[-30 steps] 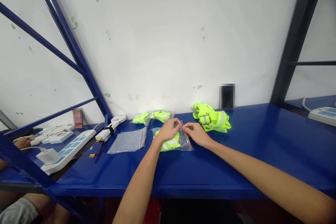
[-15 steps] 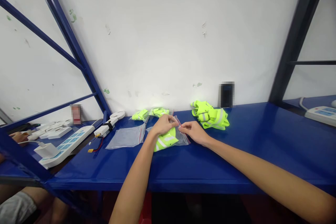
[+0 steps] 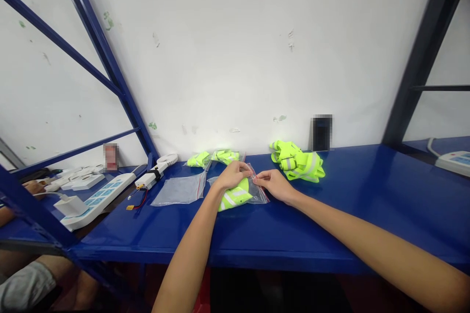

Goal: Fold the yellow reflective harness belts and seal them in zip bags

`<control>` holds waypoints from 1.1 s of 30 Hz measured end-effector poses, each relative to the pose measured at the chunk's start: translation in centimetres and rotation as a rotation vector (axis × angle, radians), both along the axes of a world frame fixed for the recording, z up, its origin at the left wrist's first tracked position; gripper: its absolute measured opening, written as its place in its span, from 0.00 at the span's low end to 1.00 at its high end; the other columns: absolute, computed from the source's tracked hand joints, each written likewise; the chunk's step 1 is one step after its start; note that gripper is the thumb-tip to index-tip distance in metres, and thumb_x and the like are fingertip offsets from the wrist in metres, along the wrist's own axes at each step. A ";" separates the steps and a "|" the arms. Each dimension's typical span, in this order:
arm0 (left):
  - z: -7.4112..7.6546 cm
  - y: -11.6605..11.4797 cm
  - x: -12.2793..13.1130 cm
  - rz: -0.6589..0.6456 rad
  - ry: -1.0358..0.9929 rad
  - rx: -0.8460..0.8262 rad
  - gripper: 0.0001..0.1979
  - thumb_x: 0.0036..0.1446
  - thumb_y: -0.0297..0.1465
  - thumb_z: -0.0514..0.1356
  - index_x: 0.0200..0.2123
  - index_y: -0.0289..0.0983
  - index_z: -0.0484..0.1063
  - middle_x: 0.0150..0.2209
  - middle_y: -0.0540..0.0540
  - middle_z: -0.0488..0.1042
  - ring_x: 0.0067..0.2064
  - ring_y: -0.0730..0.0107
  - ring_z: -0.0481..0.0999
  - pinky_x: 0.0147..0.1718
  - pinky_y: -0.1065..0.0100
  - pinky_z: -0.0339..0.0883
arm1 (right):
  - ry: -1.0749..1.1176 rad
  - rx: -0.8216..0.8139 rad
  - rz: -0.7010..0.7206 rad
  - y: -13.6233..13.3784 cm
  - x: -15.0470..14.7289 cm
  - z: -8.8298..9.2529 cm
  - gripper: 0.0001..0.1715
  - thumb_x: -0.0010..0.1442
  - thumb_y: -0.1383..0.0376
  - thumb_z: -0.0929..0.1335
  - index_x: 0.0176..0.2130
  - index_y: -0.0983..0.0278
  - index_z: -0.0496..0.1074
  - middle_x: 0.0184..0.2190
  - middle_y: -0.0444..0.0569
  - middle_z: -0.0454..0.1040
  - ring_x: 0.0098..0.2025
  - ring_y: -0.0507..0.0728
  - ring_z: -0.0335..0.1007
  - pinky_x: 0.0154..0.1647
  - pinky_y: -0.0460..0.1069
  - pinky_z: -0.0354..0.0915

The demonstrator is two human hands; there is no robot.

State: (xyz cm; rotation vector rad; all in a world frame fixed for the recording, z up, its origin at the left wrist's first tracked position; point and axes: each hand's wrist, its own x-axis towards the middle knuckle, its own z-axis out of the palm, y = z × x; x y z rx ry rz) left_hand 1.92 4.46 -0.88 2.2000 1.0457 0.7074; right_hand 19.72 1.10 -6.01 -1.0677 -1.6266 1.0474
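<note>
A clear zip bag (image 3: pixel 260 194) lies on the blue table, with a folded yellow-green reflective vest (image 3: pixel 235 196) at its left part. My left hand (image 3: pixel 235 175) lies over the vest, its thumb and fingers pinching the bag's edge near the red-lined mouth. On the right side of that mouth, my right hand (image 3: pixel 273 183) pinches the bag between thumb and finger. A flat clear bag (image 3: pixel 179 190) rests to the left. Behind are two bagged vests (image 3: pixel 199 159), and a loose heap of yellow-green vests (image 3: pixel 303 164) sits at the back right.
A white fan (image 3: pixel 167 159), a white device with wires (image 3: pixel 147 179) and a power strip (image 3: pixel 106 198) are on the left. A dark pixelated object (image 3: pixel 321 133) leans on the wall. Another person's hand (image 3: pixel 34 187) shows at far left, beyond the blue frame (image 3: pixel 127 98).
The view has shifted slightly, so the scene sits a little further right. Both hands stay at the bag's mouth, with little visible change in their grip.
</note>
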 end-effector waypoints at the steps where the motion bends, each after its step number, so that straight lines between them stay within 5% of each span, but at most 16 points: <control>1: 0.0 0.1 0.1 0.002 0.007 0.005 0.11 0.53 0.33 0.57 0.30 0.33 0.77 0.34 0.44 0.79 0.38 0.64 0.76 0.39 0.66 0.66 | 0.004 -0.004 -0.007 0.0 -0.1 0.0 0.17 0.50 0.55 0.70 0.27 0.67 0.76 0.21 0.45 0.73 0.24 0.52 0.63 0.27 0.47 0.58; 10: -0.6 0.1 0.2 0.058 0.094 0.130 0.11 0.54 0.33 0.56 0.30 0.33 0.76 0.33 0.44 0.78 0.35 0.65 0.74 0.35 0.67 0.65 | 0.033 -0.039 0.035 0.1 -0.1 0.0 0.18 0.51 0.54 0.69 0.23 0.66 0.73 0.17 0.42 0.67 0.21 0.50 0.57 0.24 0.46 0.52; 20: -0.6 0.0 0.3 0.044 0.095 0.108 0.10 0.54 0.32 0.55 0.31 0.33 0.75 0.35 0.44 0.78 0.37 0.65 0.74 0.37 0.67 0.65 | 0.049 -0.074 0.060 0.3 0.1 -0.1 0.16 0.51 0.56 0.70 0.24 0.67 0.74 0.20 0.45 0.72 0.22 0.51 0.62 0.26 0.47 0.57; 33: -0.8 0.4 0.2 0.035 0.113 0.146 0.11 0.56 0.33 0.54 0.32 0.34 0.74 0.33 0.45 0.78 0.36 0.65 0.74 0.35 0.68 0.64 | -0.012 0.054 -0.067 0.7 -0.3 -0.3 0.15 0.53 0.57 0.68 0.27 0.67 0.75 0.23 0.47 0.74 0.25 0.53 0.65 0.27 0.47 0.59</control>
